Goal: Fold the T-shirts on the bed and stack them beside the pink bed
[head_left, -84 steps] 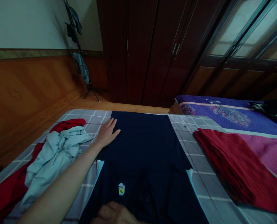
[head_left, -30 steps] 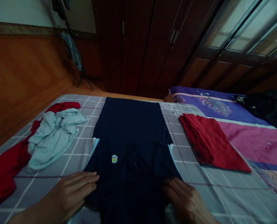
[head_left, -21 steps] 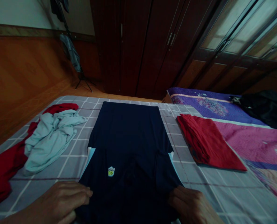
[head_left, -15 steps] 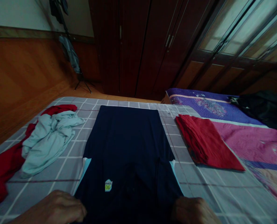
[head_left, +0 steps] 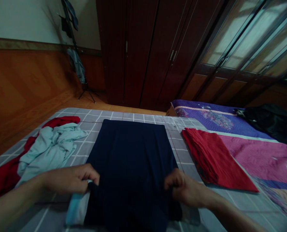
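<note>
At far left on the grey checked bedsheet [head_left: 124,117], a pale blue-grey garment [head_left: 46,146] lies crumpled over a red garment [head_left: 6,175]. Just beside it, my left hand [head_left: 73,178] has its fingers curled tight on one side of the navy shirt [head_left: 133,158], where a light-blue and white panel hangs. The shirt lies lengthwise before me, mid-bed; my right hand [head_left: 188,190] pinches its other side. Further right sits a folded red cloth [head_left: 220,159], then a black garment [head_left: 270,120] on a purple-and-pink quilt [head_left: 244,149].
</note>
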A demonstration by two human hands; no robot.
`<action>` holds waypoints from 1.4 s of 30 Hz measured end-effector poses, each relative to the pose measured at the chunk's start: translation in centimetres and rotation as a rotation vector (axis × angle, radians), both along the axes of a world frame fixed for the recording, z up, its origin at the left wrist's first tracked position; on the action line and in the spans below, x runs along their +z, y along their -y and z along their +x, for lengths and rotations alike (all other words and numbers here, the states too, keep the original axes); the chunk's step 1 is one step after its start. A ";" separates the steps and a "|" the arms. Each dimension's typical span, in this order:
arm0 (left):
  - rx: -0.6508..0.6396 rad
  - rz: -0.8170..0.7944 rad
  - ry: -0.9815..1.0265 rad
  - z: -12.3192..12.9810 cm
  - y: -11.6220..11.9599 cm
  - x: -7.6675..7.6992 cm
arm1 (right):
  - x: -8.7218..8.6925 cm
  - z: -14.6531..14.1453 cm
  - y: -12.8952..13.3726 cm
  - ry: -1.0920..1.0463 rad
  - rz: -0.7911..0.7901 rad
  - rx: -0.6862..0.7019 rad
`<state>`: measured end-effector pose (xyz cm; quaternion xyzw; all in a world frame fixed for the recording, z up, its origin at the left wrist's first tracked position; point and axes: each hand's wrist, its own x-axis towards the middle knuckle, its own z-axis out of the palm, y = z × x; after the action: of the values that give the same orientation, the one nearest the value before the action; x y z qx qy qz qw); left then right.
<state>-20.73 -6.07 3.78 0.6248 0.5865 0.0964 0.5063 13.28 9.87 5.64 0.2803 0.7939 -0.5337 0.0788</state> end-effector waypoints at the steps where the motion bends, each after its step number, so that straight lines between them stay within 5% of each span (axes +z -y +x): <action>1: 0.030 -0.014 0.109 -1.0 -1.9 0.4 | 0.1 -1.3 -2.2 0.003 -0.069 -0.021; 6: 0.367 0.013 0.399 -5.6 -9.8 -0.7 | -1.2 -7.2 -12.5 -0.006 -0.010 -0.301; 10: 0.521 0.068 0.453 -7.2 -11.8 -3.7 | -4.2 -8.6 -16.5 -0.025 0.070 -0.342; 17: 0.457 0.133 0.399 -7.6 -12.1 -4.8 | -6.9 -8.3 -17.6 -0.038 0.104 -0.385; 27: 0.445 0.084 0.260 -8.5 -12.2 -5.2 | -6.0 -6.6 -19.2 0.028 0.152 -0.444; 31: 0.435 0.257 0.089 -8.2 -13.0 -5.0 | -4.8 -5.5 -19.5 0.083 0.153 -0.417; 35: 0.488 0.621 -0.289 -5.4 -13.6 -4.0 | -3.8 -5.0 -19.2 0.145 0.171 -0.314; 38: 0.294 0.767 -0.444 -2.6 -13.5 -4.2 | -3.6 -4.8 -19.1 0.215 0.275 -0.296; 42: 0.072 0.662 -0.585 -0.9 -13.4 -6.2 | -3.4 -5.1 -19.0 0.318 0.514 -0.327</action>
<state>-21.58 7.33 -2.44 0.7334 0.6641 0.1156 0.0878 8.22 28.83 2.24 0.4940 0.8249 -0.2717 0.0419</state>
